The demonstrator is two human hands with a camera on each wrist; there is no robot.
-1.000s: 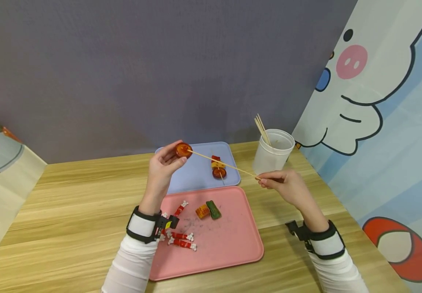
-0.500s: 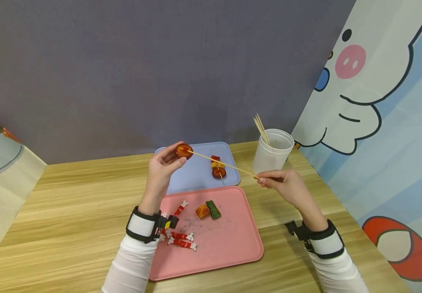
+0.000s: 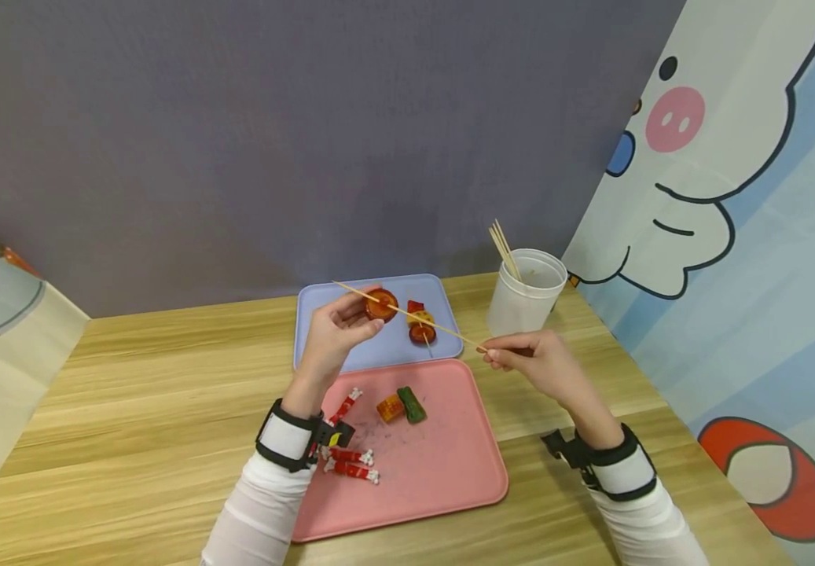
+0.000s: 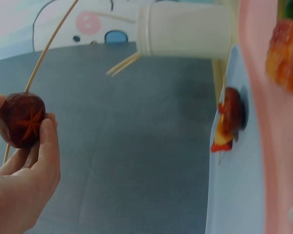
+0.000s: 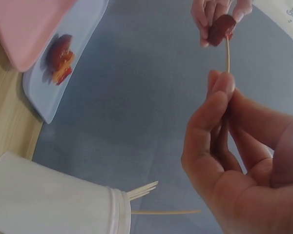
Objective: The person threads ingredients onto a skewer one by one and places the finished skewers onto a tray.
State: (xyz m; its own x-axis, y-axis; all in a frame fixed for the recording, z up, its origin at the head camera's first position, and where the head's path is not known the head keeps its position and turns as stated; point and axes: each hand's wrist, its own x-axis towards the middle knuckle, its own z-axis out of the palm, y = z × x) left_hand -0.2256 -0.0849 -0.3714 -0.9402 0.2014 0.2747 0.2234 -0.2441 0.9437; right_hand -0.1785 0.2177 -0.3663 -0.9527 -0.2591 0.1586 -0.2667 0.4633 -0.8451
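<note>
My left hand (image 3: pixel 329 338) pinches a brown mushroom cap (image 3: pixel 382 306) between thumb and fingers, above the blue tray. In the left wrist view the mushroom (image 4: pixel 22 120) shows an orange star-shaped cut on its top. A thin bamboo skewer (image 3: pixel 438 325) runs through it, its far end sticking out past the left fingers. The other end is pinched by thumb and fingertips of my right hand (image 3: pixel 537 362), just in front of the white cup. In the right wrist view the skewer (image 5: pixel 228 56) passes from these fingertips into the mushroom's underside.
On the blue tray (image 3: pixel 372 350) lies a loaded skewer (image 3: pixel 421 321) with red, yellow and brown pieces. A pink tray (image 3: pixel 442 464) in front holds an orange piece (image 3: pixel 390 408), a green piece (image 3: pixel 412 404) and several red-and-white sticks (image 3: pixel 352 471). More skewers (image 3: pixel 504 250) stand in the white cup (image 3: pixel 523 295).
My left hand and the mushroom have moved right and slightly down, farther along the skewer, whose tip now sticks out well beyond. My right hand has shifted slightly left.
</note>
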